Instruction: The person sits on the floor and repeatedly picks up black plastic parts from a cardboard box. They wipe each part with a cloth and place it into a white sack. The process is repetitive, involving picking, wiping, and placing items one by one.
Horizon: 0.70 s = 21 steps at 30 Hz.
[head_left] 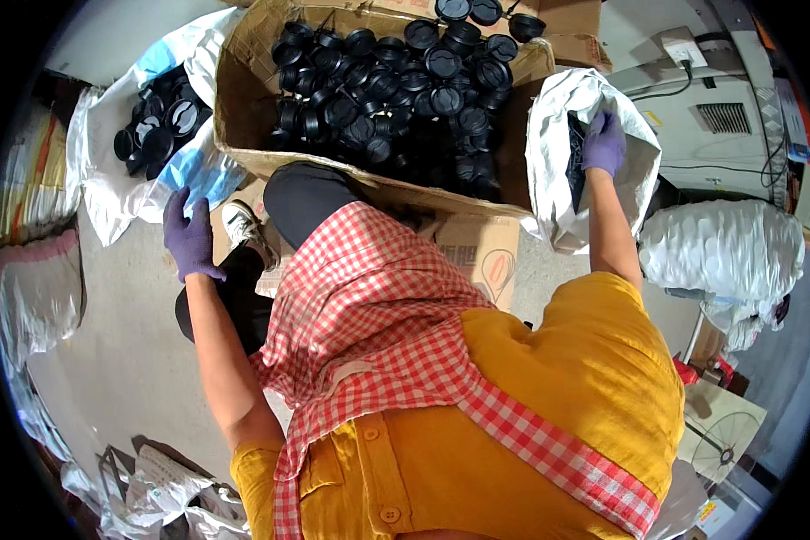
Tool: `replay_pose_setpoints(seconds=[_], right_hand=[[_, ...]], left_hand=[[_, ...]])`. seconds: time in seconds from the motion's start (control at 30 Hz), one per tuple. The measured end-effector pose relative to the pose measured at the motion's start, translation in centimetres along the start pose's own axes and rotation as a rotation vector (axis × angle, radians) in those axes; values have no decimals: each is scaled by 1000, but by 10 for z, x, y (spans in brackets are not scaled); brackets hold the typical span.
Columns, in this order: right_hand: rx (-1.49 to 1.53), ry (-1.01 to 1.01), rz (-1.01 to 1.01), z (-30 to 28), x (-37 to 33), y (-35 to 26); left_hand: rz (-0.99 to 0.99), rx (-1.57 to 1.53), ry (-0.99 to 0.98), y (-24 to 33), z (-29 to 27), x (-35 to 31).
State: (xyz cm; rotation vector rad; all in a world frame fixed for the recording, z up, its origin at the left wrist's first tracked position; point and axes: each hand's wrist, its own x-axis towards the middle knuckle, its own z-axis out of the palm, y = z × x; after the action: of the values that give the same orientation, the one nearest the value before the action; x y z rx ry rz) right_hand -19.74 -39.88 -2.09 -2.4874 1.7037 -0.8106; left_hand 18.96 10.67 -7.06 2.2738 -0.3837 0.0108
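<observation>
A purple glove covers my left hand (189, 236), which hangs with fingers spread and nothing in it, beside the lower edge of a white and light-blue sack (209, 175). Round black plastic lids (157, 142) fill that sack. Also gloved in purple, my right hand (605, 146) reaches into the mouth of a white woven sack (634, 175), right against its dark contents (576, 148). What these contents are is too dark to make out, and the right fingertips are hidden. Between the sacks stands a large cardboard box (243, 121) heaped with black round lids (360, 94).
A few more black lids (486, 11) lie beyond the box's far edge. To the right are a bulging white bag (720, 252) and a pale cabinet with a vent (723, 119) and a cable. Stacked sacks (40, 288) line the left, and crumpled bags (166, 486) lie behind on the floor.
</observation>
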Motion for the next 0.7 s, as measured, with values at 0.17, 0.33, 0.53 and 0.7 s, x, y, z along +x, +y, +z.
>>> replay_pose_setpoints(seconds=[0.17, 0.33, 0.53, 0.7], right_hand=[[688, -295, -351, 26, -50, -107], [37, -1065, -53, 203, -116, -8], [-175, -1267, 72, 232, -131, 32], [489, -1468, 593, 176, -149, -31]], left_hand=[[-109, -122, -82, 18, 15, -3], [20, -60, -158, 13, 25, -2], [6, 36, -195, 12, 11, -7], [20, 27, -313, 39, 22, 2]])
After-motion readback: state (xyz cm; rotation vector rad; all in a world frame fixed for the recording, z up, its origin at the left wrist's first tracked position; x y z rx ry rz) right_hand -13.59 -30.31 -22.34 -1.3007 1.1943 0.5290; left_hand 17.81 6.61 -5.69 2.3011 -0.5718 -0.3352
